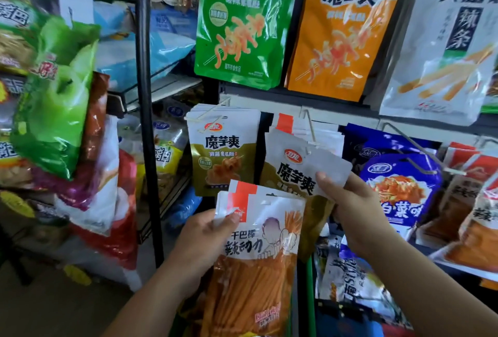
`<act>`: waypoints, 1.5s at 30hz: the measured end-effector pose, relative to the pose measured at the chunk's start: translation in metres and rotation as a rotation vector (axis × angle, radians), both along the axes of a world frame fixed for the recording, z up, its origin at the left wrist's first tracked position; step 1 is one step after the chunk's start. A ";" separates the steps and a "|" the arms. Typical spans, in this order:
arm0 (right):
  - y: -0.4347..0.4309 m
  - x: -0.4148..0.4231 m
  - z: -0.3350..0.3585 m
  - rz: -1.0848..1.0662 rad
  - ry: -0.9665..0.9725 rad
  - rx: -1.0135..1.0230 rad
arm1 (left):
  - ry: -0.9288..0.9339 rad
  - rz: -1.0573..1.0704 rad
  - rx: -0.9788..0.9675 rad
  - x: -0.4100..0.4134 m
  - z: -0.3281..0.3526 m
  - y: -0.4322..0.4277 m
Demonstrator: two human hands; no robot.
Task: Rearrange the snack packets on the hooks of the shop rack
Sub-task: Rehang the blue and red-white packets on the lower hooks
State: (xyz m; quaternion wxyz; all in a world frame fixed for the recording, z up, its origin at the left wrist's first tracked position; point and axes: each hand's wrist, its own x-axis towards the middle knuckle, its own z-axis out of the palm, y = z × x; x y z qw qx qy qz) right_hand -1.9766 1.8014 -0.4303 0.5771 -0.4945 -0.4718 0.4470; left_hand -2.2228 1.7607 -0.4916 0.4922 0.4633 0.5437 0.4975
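Left hand is gripping at least two stacked orange packets; right hand is pinching one olive packet beside a rack hook

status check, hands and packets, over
Left hand grips stack of orange packets. Right hand grips olive packet, tilted at the wire hook; threaded or not, cannot tell. Red-tabbed packets hang behind on that hook.

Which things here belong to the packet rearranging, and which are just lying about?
In the job: left hand holding orange-strip packets; right hand pinching olive packet; hook above it; hung olive packets.
Lying about: green bag, blue bags and red bag, all left of the rack.
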 end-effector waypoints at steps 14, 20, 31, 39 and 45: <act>-0.059 -0.043 0.013 0.088 0.004 0.083 | 0.276 -0.133 0.006 -0.012 0.002 -0.028; -0.015 -0.085 0.011 0.084 -0.025 0.002 | 0.241 -0.047 0.018 -0.021 -0.002 -0.030; 0.035 -0.156 0.043 0.289 0.069 0.057 | 0.286 0.078 0.023 -0.028 0.005 -0.003; 0.049 -0.170 0.046 0.272 0.067 0.039 | 0.227 0.091 0.054 -0.023 0.014 0.006; 0.060 -0.180 0.044 0.236 0.078 0.012 | 0.259 0.096 0.100 -0.025 0.015 0.008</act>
